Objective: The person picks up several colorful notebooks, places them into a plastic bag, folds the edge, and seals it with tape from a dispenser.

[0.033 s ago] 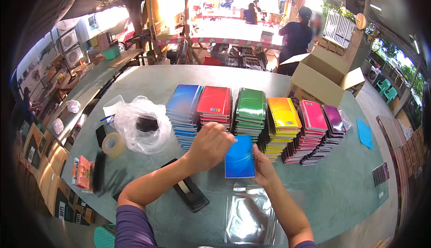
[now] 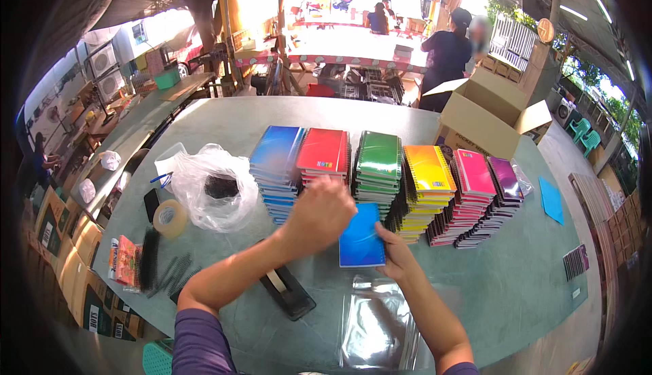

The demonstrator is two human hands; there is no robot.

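Note:
A small blue spiral notebook (image 2: 362,239) is upright over the table, with its wire binding along the right side. My right hand (image 2: 396,256) grips it by that bound edge, thumb on the front. Curled closed, my left hand (image 2: 319,211) is at the notebook's upper left corner; its fingertips are hidden, so what they pinch, if anything, does not show. Just beyond my hands stand stacks of spiral notebooks: blue (image 2: 277,145), red (image 2: 324,150), green (image 2: 379,154), yellow (image 2: 429,168), pink (image 2: 475,171) and purple (image 2: 506,179). Clear plastic sleeves (image 2: 377,327) lie below the held notebook.
A black tape dispenser (image 2: 288,290) lies near my left forearm. Further left are a tape roll (image 2: 170,218), a plastic bag (image 2: 227,205), a phone (image 2: 152,205) and black binding coils (image 2: 149,259). An open carton (image 2: 479,127) stands back right; a person (image 2: 449,56) is beyond it.
The blue notebook and my right hand have shifted very slightly left and up. My left hand has turned a little at the notebook's corner.

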